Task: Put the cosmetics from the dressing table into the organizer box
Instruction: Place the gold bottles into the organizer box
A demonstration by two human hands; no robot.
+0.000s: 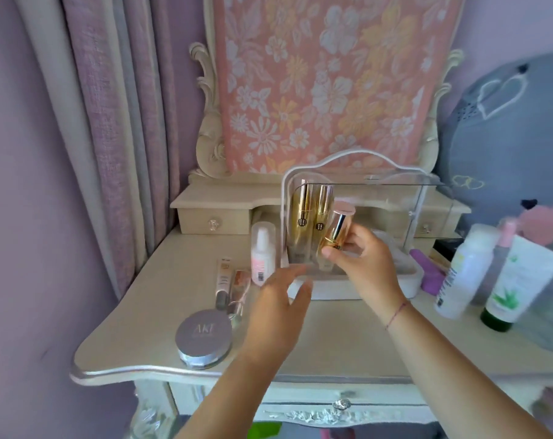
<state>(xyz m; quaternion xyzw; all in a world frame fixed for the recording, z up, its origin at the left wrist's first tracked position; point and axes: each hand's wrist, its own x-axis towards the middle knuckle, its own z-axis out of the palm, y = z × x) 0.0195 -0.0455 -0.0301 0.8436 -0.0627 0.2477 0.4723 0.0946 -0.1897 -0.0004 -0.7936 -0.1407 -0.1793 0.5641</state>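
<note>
A clear organizer box (402,282) with a white base and a raised lid stands at the middle back of the dressing table (148,299). Two gold bottles (310,217) stand upright inside it at the left. My right hand (364,261) grips a third gold bottle with a pink cap (337,228), tilted, in front of the box opening. My left hand (281,308) hovers open above the table just left of the box's front corner, holding nothing.
Left of the box are a small white spray bottle (262,251), two slim tubes (229,282) and a round silver compact (204,339). Right of it stand a purple item (427,270), a white bottle (462,274), a pink-capped bottle (503,239) and an aloe tube (516,289).
</note>
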